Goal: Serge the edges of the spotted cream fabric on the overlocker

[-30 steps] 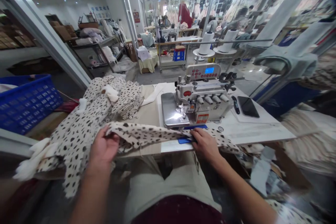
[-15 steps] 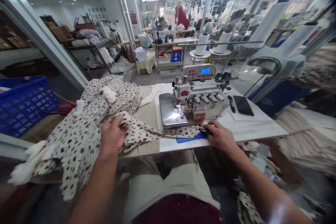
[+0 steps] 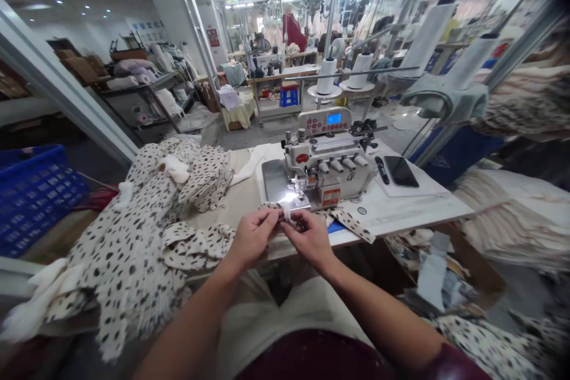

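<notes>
Close together in front of the overlock sewing machine, my left hand and my right hand both pinch the edge of a spotted fabric piece. A white, fluffy bit of the cloth shows between the fingertips, just off the front of the metal sewing plate. One end of the spotted piece lies to the right over a blue pad. Left of my hands, a bunched part of spotted fabric rests on the table edge. The exact grip of the right fingers is partly hidden.
A large heap of spotted fabric covers the table's left side and hangs over its edge. To the right lie a phone and a black marker. Thread cones stand behind the machine; a blue basket is far left.
My left hand has moved right from the fabric heap, and my right hand has moved left from the blue pad. They now meet before the sewing plate. The view has shifted slightly.
</notes>
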The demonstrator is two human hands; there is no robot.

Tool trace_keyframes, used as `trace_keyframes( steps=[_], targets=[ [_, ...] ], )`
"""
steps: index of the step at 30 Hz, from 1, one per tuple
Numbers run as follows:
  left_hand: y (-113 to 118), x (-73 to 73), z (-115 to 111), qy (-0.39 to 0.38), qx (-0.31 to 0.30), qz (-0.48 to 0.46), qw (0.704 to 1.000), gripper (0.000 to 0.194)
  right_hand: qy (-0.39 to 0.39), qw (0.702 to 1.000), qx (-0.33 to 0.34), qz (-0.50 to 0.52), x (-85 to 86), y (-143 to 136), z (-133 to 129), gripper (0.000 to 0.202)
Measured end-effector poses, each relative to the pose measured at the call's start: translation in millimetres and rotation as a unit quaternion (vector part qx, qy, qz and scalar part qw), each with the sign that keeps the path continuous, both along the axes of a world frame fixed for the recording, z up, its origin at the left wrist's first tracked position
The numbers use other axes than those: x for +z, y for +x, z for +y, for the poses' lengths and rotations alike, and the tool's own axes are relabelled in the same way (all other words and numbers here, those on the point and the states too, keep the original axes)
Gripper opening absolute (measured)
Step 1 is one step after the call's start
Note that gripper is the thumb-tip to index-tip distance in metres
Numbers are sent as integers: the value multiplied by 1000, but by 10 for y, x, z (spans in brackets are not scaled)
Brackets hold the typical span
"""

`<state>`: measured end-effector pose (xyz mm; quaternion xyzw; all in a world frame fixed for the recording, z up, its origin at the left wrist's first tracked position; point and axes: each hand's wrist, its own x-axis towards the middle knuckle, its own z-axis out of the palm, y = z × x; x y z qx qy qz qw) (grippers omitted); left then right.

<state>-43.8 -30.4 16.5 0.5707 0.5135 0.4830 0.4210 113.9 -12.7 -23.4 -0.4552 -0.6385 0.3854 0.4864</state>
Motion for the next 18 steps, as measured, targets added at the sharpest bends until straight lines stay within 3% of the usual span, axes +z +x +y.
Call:
trace_keyframes(
  steps=[4, 6, 10, 13, 18],
  targets=[
    [-162, 136, 40, 99, -25, 138, 985, 19, -30, 997, 45, 60, 89, 31, 34, 23],
    [-208, 205, 101, 130, -44, 163, 977, 24, -47, 993, 71, 80, 130, 59, 41, 27],
    [-253, 269, 230, 106, -115, 169, 973, 27, -74, 988, 95, 100, 147, 81, 37, 31],
    [-275, 262, 277, 87, -151, 177, 969, 19, -73, 989, 67, 109, 127, 74, 16, 30],
    [-312, 195, 307, 27, -173, 158, 972, 22, -73, 985, 24, 151, 61, 40, -23, 28]
  ],
)
